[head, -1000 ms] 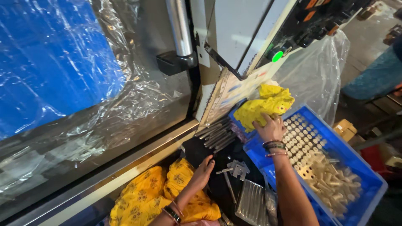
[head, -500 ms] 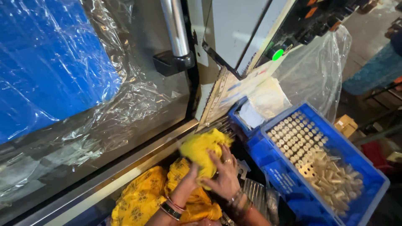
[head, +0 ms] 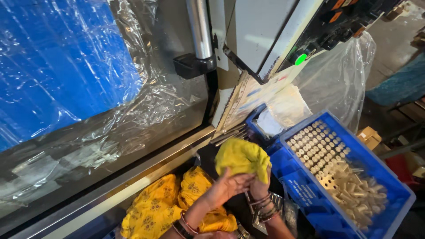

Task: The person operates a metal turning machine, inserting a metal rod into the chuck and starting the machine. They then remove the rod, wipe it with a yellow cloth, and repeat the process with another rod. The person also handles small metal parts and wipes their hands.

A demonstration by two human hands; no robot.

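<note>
— Left hand [head: 226, 188] first: what is it doing?

— It is pressed up against a crumpled yellow cloth [head: 242, 157], fingers closed on the underside of it. The right hand [head: 259, 186] is just beside it, fingers curled into the same cloth, so both hands are clamped on it together.

— Where does the cloth sit?

— Held up in front of the person, low in the middle of the view, just left of the blue crate [head: 310, 194] and above the yellow patterned fabric [head: 164, 208] over the lap.

— What is in the crate?

— A perforated tray [head: 316, 144] at the far end, with small pale cylindrical parts standing upright in rows in its holes. Nearer the person lies a loose heap of brass-coloured parts [head: 358, 192], tumbled any way. Some holes at the tray's near edge show bare.

— Anything else holding something?

— A smaller blue bin [head: 254, 124] behind the crate, with a folded pale plastic bag [head: 283, 108] resting in it. A large clear plastic bag [head: 341, 75] hangs behind the crate; I cannot tell whether it holds anything.

— And to the left?

— A machine window [head: 88, 88] covered in wrinkled clear film, with blue behind it.
</note>
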